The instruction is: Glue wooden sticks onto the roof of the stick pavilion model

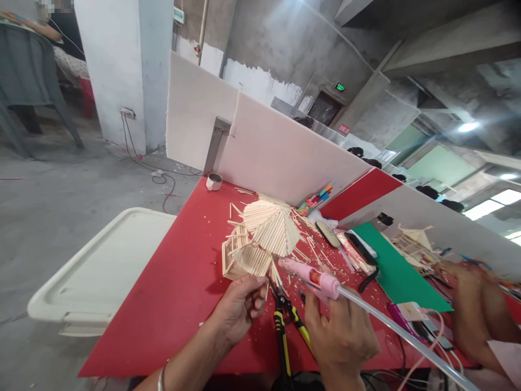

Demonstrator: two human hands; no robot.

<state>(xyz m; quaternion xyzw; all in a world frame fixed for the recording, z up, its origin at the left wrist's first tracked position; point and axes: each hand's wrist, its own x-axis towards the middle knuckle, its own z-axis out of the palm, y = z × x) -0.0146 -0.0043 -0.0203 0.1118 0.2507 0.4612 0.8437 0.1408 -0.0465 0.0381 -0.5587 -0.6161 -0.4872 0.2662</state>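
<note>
My right hand (340,331) is wrapped round a pink hot glue gun (305,273), its nozzle pointing left at the stick model. A long translucent glue stick (399,328) runs out of the gun's back. My left hand (240,304) is closed in a pinch on a thin wooden stick (267,290), at the near edge of the model's roof. That roof (271,231) consists of pale sticks laid side by side in sloping panels. Left of it, partly covered, stands a stick-built frame (233,254). Yellow-and-black pliers (281,326) lie between my hands.
Loose sticks and scraps (315,247) litter the red tabletop (171,293). A metal cup (214,182) stands at the far left corner, markers (315,200) by the white partition (285,146). At right are a green sheet (401,271), cables and another person's arm (468,309). A pale plastic bin (109,260) stands left.
</note>
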